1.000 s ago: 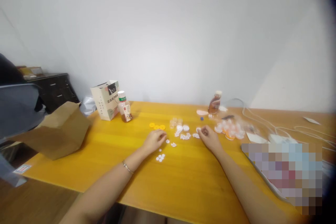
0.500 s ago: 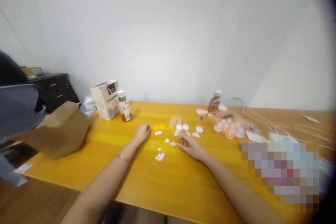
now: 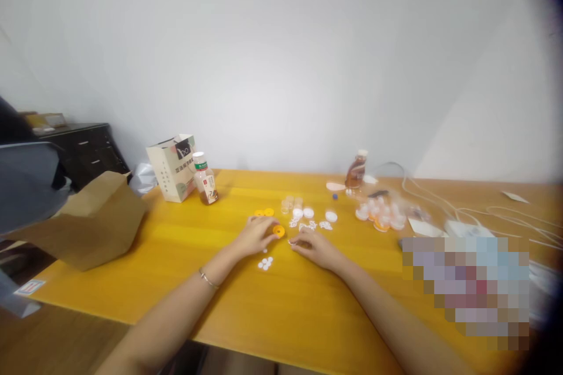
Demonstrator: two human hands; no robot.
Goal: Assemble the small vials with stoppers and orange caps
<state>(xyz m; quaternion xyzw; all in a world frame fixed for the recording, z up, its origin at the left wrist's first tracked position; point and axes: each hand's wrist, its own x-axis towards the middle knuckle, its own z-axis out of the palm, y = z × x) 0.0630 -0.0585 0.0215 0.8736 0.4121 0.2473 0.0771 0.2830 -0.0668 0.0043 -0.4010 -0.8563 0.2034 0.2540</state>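
Note:
My left hand [image 3: 257, 234] rests on the yellow table [image 3: 281, 304] with its fingers closed round a yellow ring-shaped disc [image 3: 278, 231]. Two more yellow discs [image 3: 264, 212] lie just beyond it. My right hand [image 3: 313, 247] lies a little to the right, fingertips pinched on a small white piece [image 3: 291, 241]. A cluster of small white round pieces [image 3: 265, 262] lies between my forearms. White cut-out shapes [image 3: 310, 225] and white caps [image 3: 303, 212] lie just beyond my right hand.
A paper bag [image 3: 170, 166] and a small drink bottle [image 3: 204, 179] stand at the back left. A brown bottle [image 3: 356, 169], orange-and-white cups [image 3: 382, 215] and white cables [image 3: 484, 211] lie to the right. A brown cardboard box [image 3: 94, 220] overhangs the left edge.
My left hand pulled back from the far yellow discs with one disc in it. My right hand shifted slightly left and closed on a white piece.

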